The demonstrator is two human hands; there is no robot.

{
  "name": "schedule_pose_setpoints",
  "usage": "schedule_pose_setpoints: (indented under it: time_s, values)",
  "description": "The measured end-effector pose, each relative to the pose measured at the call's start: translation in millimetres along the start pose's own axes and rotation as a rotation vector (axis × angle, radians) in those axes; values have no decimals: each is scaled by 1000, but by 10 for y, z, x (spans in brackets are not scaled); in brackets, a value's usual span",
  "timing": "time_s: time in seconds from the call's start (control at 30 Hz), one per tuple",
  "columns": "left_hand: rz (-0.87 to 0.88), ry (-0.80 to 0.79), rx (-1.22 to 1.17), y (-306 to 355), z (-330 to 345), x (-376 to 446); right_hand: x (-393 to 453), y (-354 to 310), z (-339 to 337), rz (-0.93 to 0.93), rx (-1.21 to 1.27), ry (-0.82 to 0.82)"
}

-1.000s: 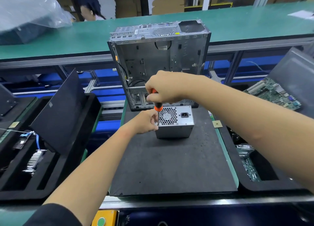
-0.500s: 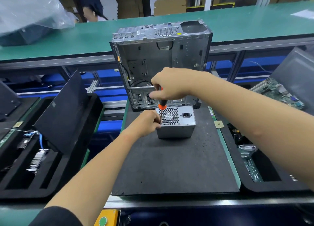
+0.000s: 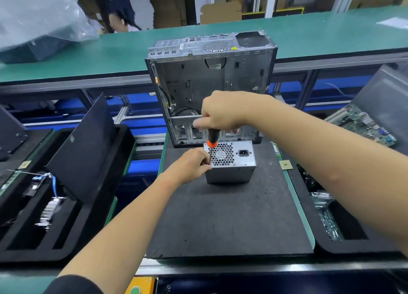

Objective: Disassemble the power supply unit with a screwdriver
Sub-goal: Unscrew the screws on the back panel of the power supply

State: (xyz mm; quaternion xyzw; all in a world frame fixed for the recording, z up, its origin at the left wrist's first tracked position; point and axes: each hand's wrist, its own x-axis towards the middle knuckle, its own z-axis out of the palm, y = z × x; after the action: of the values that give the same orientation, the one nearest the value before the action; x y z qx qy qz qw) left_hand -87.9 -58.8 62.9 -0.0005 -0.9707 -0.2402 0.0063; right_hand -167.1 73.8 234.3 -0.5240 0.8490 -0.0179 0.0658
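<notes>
We are gripping the screwdriver (image 3: 212, 137) by its handle in our right hand (image 3: 223, 112), fingers curled round it, and holding it nearly upright over the left edge of the PSU (image 3: 230, 161). Our left hand (image 3: 189, 164) is pinching the shaft low down, just beside the unit's top left corner, guiding the tip; the tip itself is hidden behind our fingers. To do this well, we are judging that the shaft should stay square to the screw head, with steady downward pressure from the right hand while the left only steers, so the bit is not camming out.

The PSU is sitting on the black mat (image 3: 220, 223), near its far edge and roughly midway across, just in front of the empty case (image 3: 209, 84). It is a small grey metal box, its upward face showing a honeycomb fan grille and a black power socket. The cover is still looking closed.
</notes>
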Motion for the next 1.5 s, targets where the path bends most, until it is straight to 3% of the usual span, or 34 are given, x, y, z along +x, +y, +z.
schedule_pose_setpoints:
  time_s: [0.2, 0.37, 0.43, 0.6, 0.67, 0.9, 1.0, 1.13, 1.3, 1.5]
  values:
    - [-42, 21, 13, 37, 94, -22, -40, 91, -57, 2, 124, 25]
    - [-36, -58, 141, 121, 55, 8, -84, 47, -72, -50, 75, -28]
    - [-15, -79, 193, 147, 23, 14, -89, 46, -93, -28, 43, -105]
    - [25, -88, 300, 166, -13, 39, -140, 56, 82, 168, -205, -490]
    - [40, -91, 316, 149, -13, 46, -160, 74, 186, 210, -224, -558]
    - [-71, 22, 22, 38, 79, 52, -172, 323, 137, 284, -312, -390]
    - [-121, 72, -68, -6, 111, 54, -157, 413, 271, 329, -285, -391]
    - [-189, 143, -205, -50, 135, 22, -181, 613, 580, 442, -28, -394]
    - [-316, 328, -449, -74, 51, -38, -127, 657, 849, 522, 420, -268]
    - [-466, 359, -474, -312, -21, -137, 158, 365, 997, 405, 471, -215]
